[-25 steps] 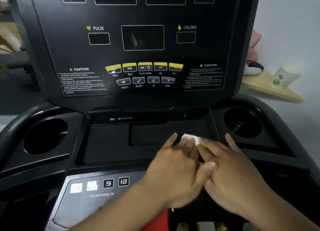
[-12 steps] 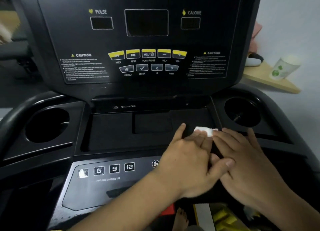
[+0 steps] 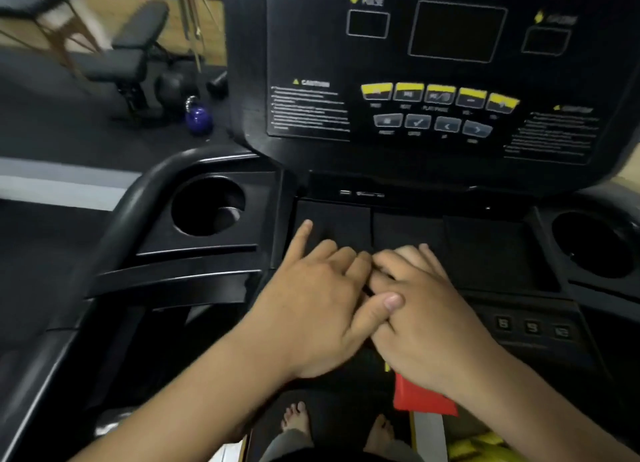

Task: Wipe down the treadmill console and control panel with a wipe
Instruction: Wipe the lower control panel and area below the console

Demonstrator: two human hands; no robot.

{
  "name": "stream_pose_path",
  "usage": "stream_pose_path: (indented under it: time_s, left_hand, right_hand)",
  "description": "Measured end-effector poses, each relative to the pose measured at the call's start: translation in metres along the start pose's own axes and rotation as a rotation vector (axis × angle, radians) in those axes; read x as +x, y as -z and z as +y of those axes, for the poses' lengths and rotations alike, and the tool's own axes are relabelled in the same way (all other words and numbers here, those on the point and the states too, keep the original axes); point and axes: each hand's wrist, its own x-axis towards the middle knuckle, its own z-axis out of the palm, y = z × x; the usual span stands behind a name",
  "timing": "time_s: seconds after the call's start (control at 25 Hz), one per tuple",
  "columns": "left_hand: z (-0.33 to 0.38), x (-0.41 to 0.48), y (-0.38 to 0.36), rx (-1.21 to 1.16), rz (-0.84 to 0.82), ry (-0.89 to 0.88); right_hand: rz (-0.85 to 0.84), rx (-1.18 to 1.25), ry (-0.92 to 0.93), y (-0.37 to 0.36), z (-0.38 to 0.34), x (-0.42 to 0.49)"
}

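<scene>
Hands bunched mid-frame on the console tray (image 3: 491,250), left hand (image 3: 311,306) index out, thumb across the right hand (image 3: 426,316), wipe hidden beneath, grips unclear: tray wiping, button panel (image 3: 436,108) upper right likely next.

You are pressing your left hand (image 3: 311,302) and right hand (image 3: 426,319) together on the console tray (image 3: 485,250), centre frame.

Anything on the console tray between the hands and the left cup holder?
Nothing visible: the console tray lies bare from the left hand to the left cup holder. The wipe itself is out of sight.
</scene>
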Motion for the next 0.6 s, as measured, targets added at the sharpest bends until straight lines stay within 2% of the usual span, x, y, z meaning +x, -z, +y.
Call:
stream_pose_path:
  time_s: [0.12, 0.2, 0.44, 0.6]
  left_hand:
    - [-0.038, -0.029, 0.009, 0.022, 0.009, 0.0]
    - [-0.051, -0.043, 0.008, -0.014, 0.037, -0.016]
    - [-0.057, -0.058, 0.001, -0.085, 0.125, -0.064]
    - [-0.047, -0.062, 0.002, -0.089, 0.133, 0.008]
  right_hand:
    - [-0.027, -0.017, 0.099, -0.01, -0.033, 0.018]
    - [0.019, 0.001, 0.121, -0.015, -0.043, 0.024]
    - [0.176, 0.046, 0.115, -0.025, -0.041, 0.02]
    - [0.206, -0.045, 0.211, -0.024, -0.042, 0.017]
